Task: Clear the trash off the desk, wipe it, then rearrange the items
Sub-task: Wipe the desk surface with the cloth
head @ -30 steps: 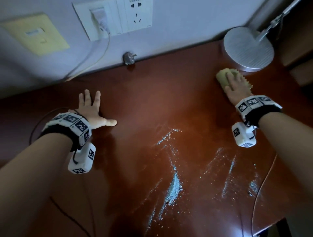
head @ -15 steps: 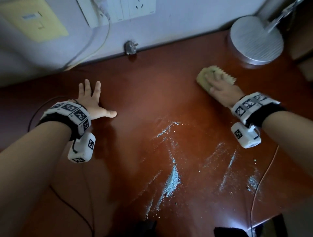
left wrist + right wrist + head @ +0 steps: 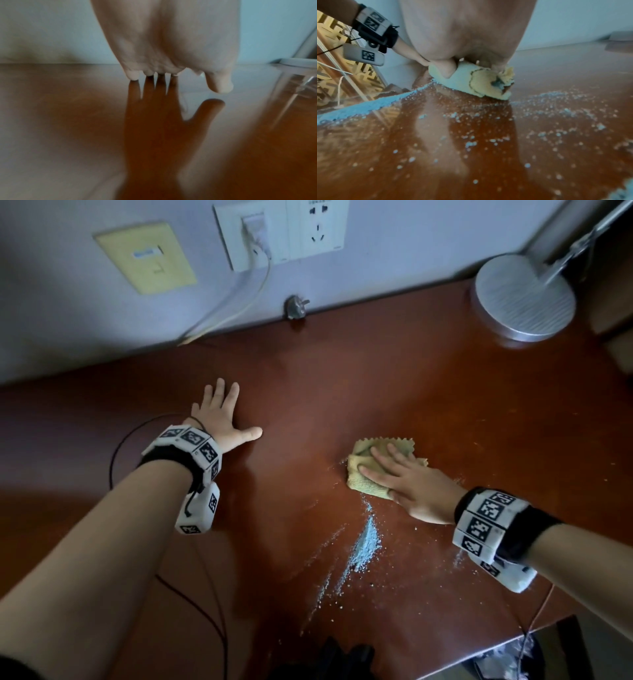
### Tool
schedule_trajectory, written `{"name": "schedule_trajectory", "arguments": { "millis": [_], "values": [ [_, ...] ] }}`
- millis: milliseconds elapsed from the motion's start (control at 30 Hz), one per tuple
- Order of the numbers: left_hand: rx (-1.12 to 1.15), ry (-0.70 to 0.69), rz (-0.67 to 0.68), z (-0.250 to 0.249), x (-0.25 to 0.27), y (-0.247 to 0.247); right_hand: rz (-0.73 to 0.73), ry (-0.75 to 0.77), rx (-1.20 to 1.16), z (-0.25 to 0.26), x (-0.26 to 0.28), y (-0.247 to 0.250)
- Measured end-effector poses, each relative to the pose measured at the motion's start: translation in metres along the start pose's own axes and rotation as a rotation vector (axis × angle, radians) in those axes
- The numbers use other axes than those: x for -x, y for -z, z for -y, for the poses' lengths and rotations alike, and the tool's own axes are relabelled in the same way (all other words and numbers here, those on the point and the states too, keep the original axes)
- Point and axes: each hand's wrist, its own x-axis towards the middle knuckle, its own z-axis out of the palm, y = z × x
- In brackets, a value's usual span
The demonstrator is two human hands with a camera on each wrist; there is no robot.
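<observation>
Yellow cloth [image 3: 375, 470] is pressed under the flat right hand [image 3: 414, 491] mid-wipe, left hand [image 3: 222, 419] splayed flat on the tabletop [image 3: 376, 378]; pale powder [image 3: 366, 542] must be swept next.

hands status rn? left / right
Left hand: open, flat on the desk, holding nothing.
Right hand: open, straight fingers pressing the yellow cloth onto the desk beside the blue powder.

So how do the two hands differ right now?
The left hand rests flat on bare desk, fingers spread, with nothing under it; the right hand presses the yellow cloth, thumb against its edge. The left sits clear of the pale powder; the right sits at its edge. Both are palm down.
</observation>
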Motion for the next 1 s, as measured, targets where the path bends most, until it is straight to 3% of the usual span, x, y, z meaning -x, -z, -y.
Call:
{"name": "schedule_trajectory", "arguments": {
  "millis": [200,333,500,800,1000],
  "values": [
    [-0.012,-0.126,0.095,0.031,0.036,-0.014,-0.098,-0.011,-0.235,-0.018,-0.003,0.009],
    [-0.053,-0.189,0.142,0.046,0.058,-0.027,-0.307,-0.143,-0.414,-0.039,-0.032,0.027],
    [-0.117,-0.21,0.193,0.053,0.072,-0.037,-0.429,-0.282,-0.411,-0.053,-0.079,0.063],
    [-0.162,-0.201,0.209,0.051,0.075,-0.038,-0.359,-0.238,-0.231,-0.032,-0.13,0.095],
    [-0.148,-0.206,0.197,0.053,0.075,-0.039,-0.162,0.017,-0.022,-0.002,-0.095,0.07]
  ]
}}
